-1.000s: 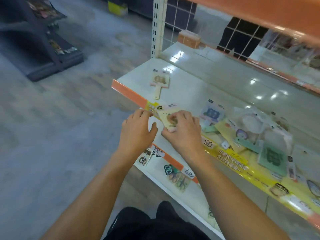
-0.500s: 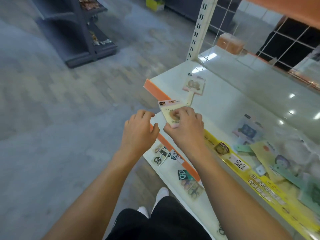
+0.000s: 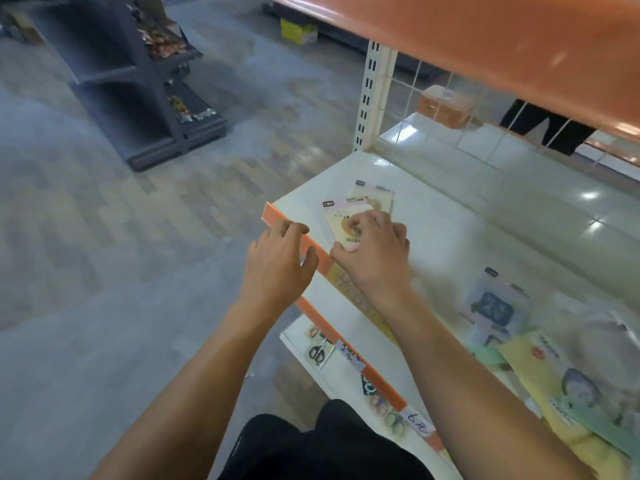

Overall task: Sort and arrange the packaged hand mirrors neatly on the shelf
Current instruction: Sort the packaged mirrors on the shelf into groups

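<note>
Only begun: right hand (image 3: 372, 256) pinching a packaged mirror (image 3: 346, 225) onto another mirror (image 3: 375, 199) at shelf (image 3: 450, 237) corner, left hand (image 3: 277, 268) empty on orange edge strip (image 3: 273, 214), loose pile (image 3: 540, 341) unsorted.

Mirror packs (image 3: 571, 386) blurred, perhaps edge-cropped

Both bare forearms reaching forward, nearly side by side. Left grip (image 3: 277, 265) palm down, fingers loosely curled, thumb spread toward the right. Right grip (image 3: 372, 252) palm down, fingertips (image 3: 353, 223) pressed downward, pinching.
</note>
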### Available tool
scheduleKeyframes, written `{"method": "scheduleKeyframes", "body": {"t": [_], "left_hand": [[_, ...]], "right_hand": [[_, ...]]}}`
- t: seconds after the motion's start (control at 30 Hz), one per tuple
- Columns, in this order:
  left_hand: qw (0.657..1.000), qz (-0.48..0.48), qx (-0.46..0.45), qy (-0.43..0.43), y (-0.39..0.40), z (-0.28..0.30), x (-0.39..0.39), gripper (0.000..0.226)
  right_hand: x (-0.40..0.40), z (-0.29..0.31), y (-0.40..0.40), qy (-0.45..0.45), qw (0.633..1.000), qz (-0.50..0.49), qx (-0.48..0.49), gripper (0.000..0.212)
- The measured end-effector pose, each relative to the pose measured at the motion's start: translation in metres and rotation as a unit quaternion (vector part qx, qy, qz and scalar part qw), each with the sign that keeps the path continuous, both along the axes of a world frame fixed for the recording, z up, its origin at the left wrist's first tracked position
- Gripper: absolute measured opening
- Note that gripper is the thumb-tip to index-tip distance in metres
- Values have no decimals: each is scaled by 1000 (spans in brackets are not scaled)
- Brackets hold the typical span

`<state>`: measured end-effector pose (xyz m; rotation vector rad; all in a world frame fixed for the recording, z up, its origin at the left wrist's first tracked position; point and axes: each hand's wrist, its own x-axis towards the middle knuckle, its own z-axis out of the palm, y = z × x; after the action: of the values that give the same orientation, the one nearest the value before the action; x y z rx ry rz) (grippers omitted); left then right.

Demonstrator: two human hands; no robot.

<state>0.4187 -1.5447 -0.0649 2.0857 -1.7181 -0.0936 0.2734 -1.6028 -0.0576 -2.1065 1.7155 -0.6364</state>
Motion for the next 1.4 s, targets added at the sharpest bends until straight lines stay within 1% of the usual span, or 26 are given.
{"method": "scheduleKeyframes", "body": {"t": [0.3,0.43,0.57,0.73,0.9,0.97,1.03,1.17,1.27,1.33,1.4], "left_hand": [[1000,3,12,9,-41,0,-4,36],[1000,-16,2,3,-62,-2,1,33],[999,-49,1,-7,-81,-5,20,32],[996,-83,19,11,-108,-6,40,34],[991,-124,34,21,-130,-9,50,35],[989,-141,38,28,-136,-11,54,34],[986,-161,42,26,-140,-15,57,33],[980,-194,40,23,-144,-22,65,33],[975,-219,26,25,-147,-21,66,32],[969,-246,11,10,-150,-19,65,31],[958,-285,-10,-19,-150,-17,63,31]], "right_hand": [[-3,-9,-26,9,1000,-14,6,39],[4,-12,-41,12,999,-40,0,38],[23,-18,-51,1,997,-75,4,39],[47,-26,-61,9,993,-111,36,41],[62,-23,-79,26,986,-161,41,41],[67,-25,-83,13,983,-176,51,42],[70,-30,-81,-4,982,-179,56,42],[76,-35,-74,7,987,-154,54,39],[77,-32,-73,3,986,-160,49,41],[71,-26,-70,6,985,-167,35,43],[62,-18,-62,31,985,-163,37,42]]}}
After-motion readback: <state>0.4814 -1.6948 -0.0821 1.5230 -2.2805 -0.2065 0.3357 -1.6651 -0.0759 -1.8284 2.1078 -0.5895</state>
